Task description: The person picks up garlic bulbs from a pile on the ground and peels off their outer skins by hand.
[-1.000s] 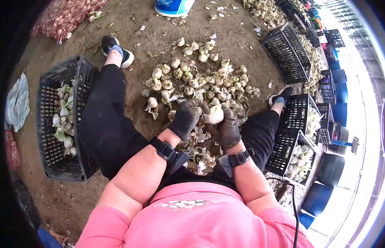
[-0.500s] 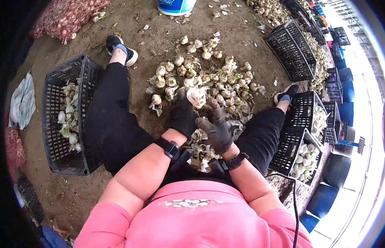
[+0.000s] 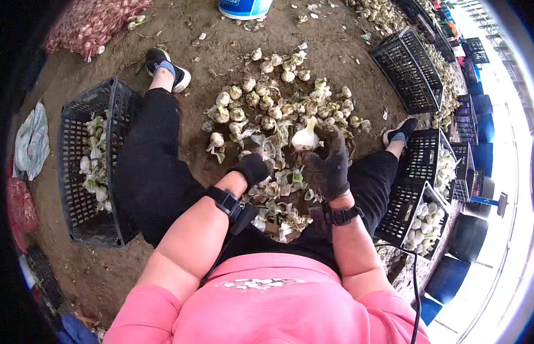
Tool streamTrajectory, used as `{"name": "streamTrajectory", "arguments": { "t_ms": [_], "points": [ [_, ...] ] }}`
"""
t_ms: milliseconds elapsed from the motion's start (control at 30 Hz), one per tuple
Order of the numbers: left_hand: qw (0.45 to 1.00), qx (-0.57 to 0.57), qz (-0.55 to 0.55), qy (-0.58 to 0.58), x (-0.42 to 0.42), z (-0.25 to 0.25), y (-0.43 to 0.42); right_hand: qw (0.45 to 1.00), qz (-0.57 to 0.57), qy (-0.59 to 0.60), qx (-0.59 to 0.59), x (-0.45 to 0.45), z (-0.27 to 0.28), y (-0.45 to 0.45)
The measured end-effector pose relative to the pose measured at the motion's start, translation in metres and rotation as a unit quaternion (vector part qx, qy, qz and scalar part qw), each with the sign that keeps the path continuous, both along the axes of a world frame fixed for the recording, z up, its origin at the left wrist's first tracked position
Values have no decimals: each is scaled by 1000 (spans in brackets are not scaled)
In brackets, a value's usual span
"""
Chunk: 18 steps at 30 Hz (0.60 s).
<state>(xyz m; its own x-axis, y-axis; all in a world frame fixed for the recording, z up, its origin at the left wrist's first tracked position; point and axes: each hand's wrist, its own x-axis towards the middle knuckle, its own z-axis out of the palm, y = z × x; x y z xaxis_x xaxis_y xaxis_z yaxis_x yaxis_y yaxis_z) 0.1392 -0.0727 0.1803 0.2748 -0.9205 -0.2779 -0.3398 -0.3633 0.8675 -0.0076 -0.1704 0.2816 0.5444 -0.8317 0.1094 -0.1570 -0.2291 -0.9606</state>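
Observation:
A clean white garlic bulb (image 3: pixel 305 137) with a short stem is held in my right hand (image 3: pixel 330 169), which wears a dark glove. The bulb sits at the fingertips, over the litter of skins. My left hand (image 3: pixel 253 167), also gloved, is apart from it to the left, fingers curled; whatever they may hold is hidden. Beyond both hands lies a heap of dirty, unpeeled garlic bulbs (image 3: pixel 267 102) on the soil. Loose garlic skins (image 3: pixel 281 212) are piled between my legs, below the hands.
A black crate (image 3: pixel 95 226) with some garlic stands beside my left leg. By my right leg are crates of white bulbs (image 3: pixel 425 226), with another black crate (image 3: pixel 406 71) farther off. A red mesh sack (image 3: pixel 95 26) and a blue-white bucket (image 3: pixel 244 8) lie ahead.
My hands, close together around the bulb before, have separated. The bulb has moved right with my right hand and looks whiter; my left hand has let go and drawn back toward me.

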Motion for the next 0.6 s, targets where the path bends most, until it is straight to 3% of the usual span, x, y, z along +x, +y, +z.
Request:
{"name": "streamTrajectory", "arguments": {
  "t_ms": [33, 100, 133, 167, 233, 267, 300, 400, 433, 467, 500, 567, 600],
  "points": [
    [997, 57, -31, -31, -4, -14, 1, 998, -4, 23, -50, -5, 1, -1],
    [992, -129, 7, -3, -10, -44, -6, 992, -26, 70, -104, -12, 6, 3],
    [965, 74, -6, 253, -1, 29, -9, 980, -41, 119, -153, -15, 7, 7],
    [862, -19, 38, 506, -2, 31, -6, 980, -44, 121, -150, -19, 6, 10],
    [720, -9, -60, 692, 3, 59, 3, 940, -12, 196, -279, -20, -1, 13],
    [727, 17, 64, 683, -13, 76, -7, 936, 19, 155, -314, -20, -3, 17],
    [703, -16, 18, 711, -11, 92, -3, 916, 75, 153, -363, -20, -5, 17],
    [715, -12, -17, 698, -10, 76, -3, 949, 76, 139, -272, -24, 2, 30],
    [718, -24, -13, 696, -10, 83, -2, 995, 77, 3, -57, -22, 6, 33],
    [720, -34, -10, 693, -12, 88, -2, 975, 71, -133, 161, -22, 9, 35],
    [720, -33, -13, 693, -15, 87, -3, 976, 69, -134, 160, -26, 4, 33],
    [719, -38, 6, 694, -19, 85, -6, 926, 21, -241, 290, -31, -9, 24],
    [768, -41, 0, 639, -19, 93, -4, 930, -21, -208, 302, -24, 2, 26]
  ]
}}
